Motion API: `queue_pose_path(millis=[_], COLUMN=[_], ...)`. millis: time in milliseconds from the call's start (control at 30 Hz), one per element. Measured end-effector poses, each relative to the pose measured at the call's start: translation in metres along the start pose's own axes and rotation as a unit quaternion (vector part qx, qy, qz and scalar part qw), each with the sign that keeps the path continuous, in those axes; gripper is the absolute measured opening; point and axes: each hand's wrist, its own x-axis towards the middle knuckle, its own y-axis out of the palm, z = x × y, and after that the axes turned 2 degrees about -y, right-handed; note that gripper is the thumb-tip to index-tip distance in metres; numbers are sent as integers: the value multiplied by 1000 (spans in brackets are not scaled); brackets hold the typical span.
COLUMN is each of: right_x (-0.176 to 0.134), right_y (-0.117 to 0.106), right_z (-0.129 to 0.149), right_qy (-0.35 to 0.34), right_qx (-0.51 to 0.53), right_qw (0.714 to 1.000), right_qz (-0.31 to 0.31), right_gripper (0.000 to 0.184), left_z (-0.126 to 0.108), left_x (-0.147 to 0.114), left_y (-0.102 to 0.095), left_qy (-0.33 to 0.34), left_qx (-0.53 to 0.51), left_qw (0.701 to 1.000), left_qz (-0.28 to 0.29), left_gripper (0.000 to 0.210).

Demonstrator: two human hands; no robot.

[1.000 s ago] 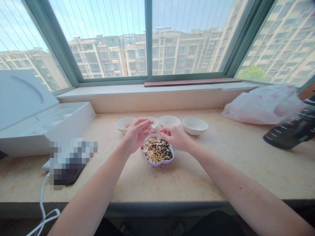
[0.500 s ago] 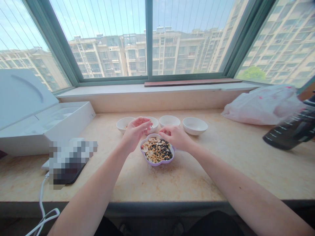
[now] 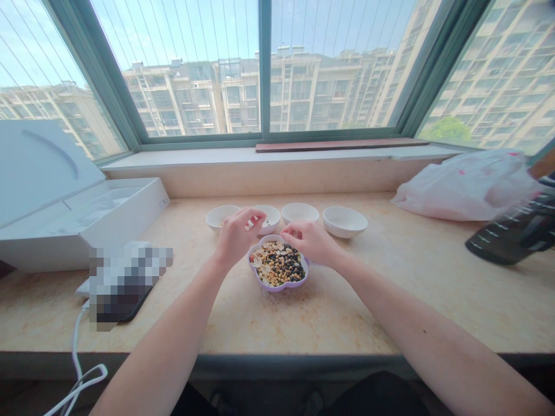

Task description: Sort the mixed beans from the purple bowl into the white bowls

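Pinching low over a dish of mixed beans, two hands work near a row of bowls

Curling its fingers inward, the left hand [image 3: 236, 232] hangs at the far left edge of the purple-rimmed dish [image 3: 281, 288], its thumb and forefinger a narrow gap apart or meeting; whether a bean sits between them, I cannot tell. The right hand [image 3: 311, 239] bends over the dish's far right edge with its fingertips drawn close together; it is too small to tell whether they grip anything or touch the rim.

Just below and between the two hands, the flower-shaped dish holds the bean mix [image 3: 277, 264]: pale flat pieces nearer the left hand, round yellow ones in the middle, black ones nearer the right hand.

Beyond the hands stand four white bowls in a row. The leftmost bowl [image 3: 215, 218] is partly hidden behind the left hand; the second bowl [image 3: 271, 216], just past that hand's fingertips, has small dark specks inside. The third bowl [image 3: 300, 212] is directly beyond the right hand, and the fourth bowl [image 3: 346, 223] lies beyond it and to its right.

Well left of the left hand, an open white box [image 3: 125, 216] sits on the bench [image 3: 373, 306]. Far right of the right hand are a plastic bag [image 3: 463, 185] and a dark bottle [image 3: 498, 240].
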Motion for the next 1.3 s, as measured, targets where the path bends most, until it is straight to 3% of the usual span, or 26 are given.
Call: queue_pose_path(millis=[133, 233, 400, 500, 667, 967, 1300], right_x=[0, 0, 0, 1, 1, 1, -7], right_y=[-1, -1, 0, 1, 1, -3, 1], right_z=[1, 2, -1, -3, -3, -3, 11], right_qy=[15, 21, 7, 4, 0, -11, -74], right_qx=[3, 7, 5, 3, 4, 2, 21], right_qw=[1000, 1000, 1000, 999, 999, 998, 974], right_qz=[5, 10, 24, 32, 45, 65, 215], right_gripper=[22, 22, 21, 21, 18, 16, 18], left_z=[16, 31, 54, 64, 70, 71, 57], left_x=[4, 9, 14, 13, 11, 11, 10], left_y=[-4, -11, -24, -27, -27, -24, -18], left_qy=[-19, -72, -184, -209, -213, -216, -149], left_qx=[33, 71, 181, 222, 262, 255, 129], left_qw=[999, 994, 965, 949, 931, 934, 975], left_qz=[28, 44, 49, 80, 137, 130, 104], left_gripper=[13, 16, 22, 25, 27, 30, 24])
